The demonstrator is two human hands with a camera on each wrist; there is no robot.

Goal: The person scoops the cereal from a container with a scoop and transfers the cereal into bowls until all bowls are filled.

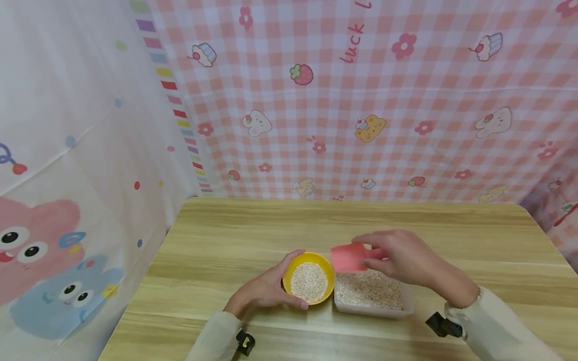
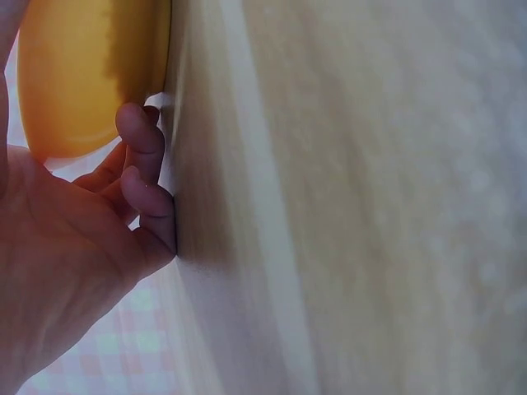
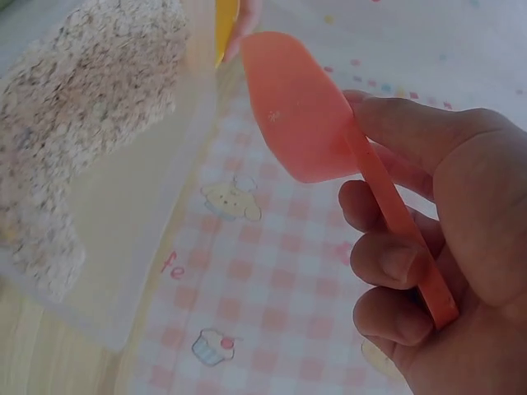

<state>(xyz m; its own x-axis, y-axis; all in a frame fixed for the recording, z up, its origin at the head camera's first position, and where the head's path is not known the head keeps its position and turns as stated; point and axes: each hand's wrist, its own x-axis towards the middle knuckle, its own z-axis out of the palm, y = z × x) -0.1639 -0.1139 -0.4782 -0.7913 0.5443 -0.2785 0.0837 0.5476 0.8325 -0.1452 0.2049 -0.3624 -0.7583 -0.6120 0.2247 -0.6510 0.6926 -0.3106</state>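
Note:
My left hand [image 1: 270, 287] holds a yellow bowl [image 1: 331, 291] of oat flakes from its left side, thumb at the near rim and fingers at the far rim. In the left wrist view the bowl [image 2: 70, 78] stands by the wood, with the lower fingers [image 2: 148, 206] curled under its side. My right hand [image 1: 402, 255] grips a pink scoop [image 1: 348, 257] by its handle, over the far side of a translucent tub [image 1: 375, 312]. The right wrist view shows the scoop [image 3: 300, 111] with fingers wrapped round its handle and no flakes visible on it.
The tub stands right beside the bowl and holds more oat flakes [image 1: 368, 290]. Both are on a wood-grain table [image 1: 235, 225]. A pink checked cloth [image 1: 280, 105] hangs behind the table, and a white printed cloth [image 1: 104, 150] hangs at the left.

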